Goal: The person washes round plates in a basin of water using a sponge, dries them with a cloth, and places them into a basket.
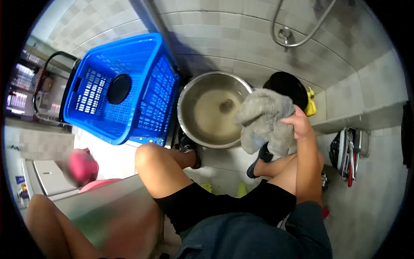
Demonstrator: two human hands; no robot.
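My right hand [299, 123] is closed on the edge of a grey furry cloth [267, 116]. The cloth hangs in folds beside the right rim of a metal basin [185, 123], partly overlapping it in view. Cloudy, brownish water [213, 123] lies in the basin, with a small dark patch in it that I cannot make out. My left hand does not show.
A blue plastic basket [148, 103] with a black round object [119, 89] inside stands left of the basin. Behind the cloth are a black tub [291, 88] and a yellow bottle [311, 105]. A shower hose [297, 43] hangs on the tiled wall. A bent limb [54, 224] shows lower left.
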